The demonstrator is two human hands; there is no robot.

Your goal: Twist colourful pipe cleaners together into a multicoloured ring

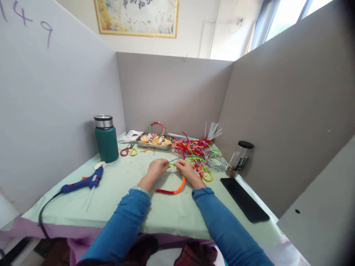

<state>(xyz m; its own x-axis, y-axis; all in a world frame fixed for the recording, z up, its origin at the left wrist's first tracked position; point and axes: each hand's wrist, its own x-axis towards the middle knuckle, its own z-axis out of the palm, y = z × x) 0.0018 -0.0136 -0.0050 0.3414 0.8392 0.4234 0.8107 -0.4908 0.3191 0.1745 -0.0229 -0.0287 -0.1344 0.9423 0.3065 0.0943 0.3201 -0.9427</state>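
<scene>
My left hand [157,169] and my right hand [186,171] meet over the pale green table [124,207], both pinching a curved band wrapped in fuzzy pipe cleaner [173,190]. Its hanging part is red and orange; the bit between my fingers is green. A tangled pile of coloured pipe cleaners [198,153] lies just beyond my right hand. Both forearms wear blue sleeves.
A blue glue gun [83,182] with its cord lies at the left. A green flask [106,138] stands behind it, scissors [128,150] beside it. A metal tray [154,141] sits at the back. A black phone [244,199] and a jar [240,158] are right.
</scene>
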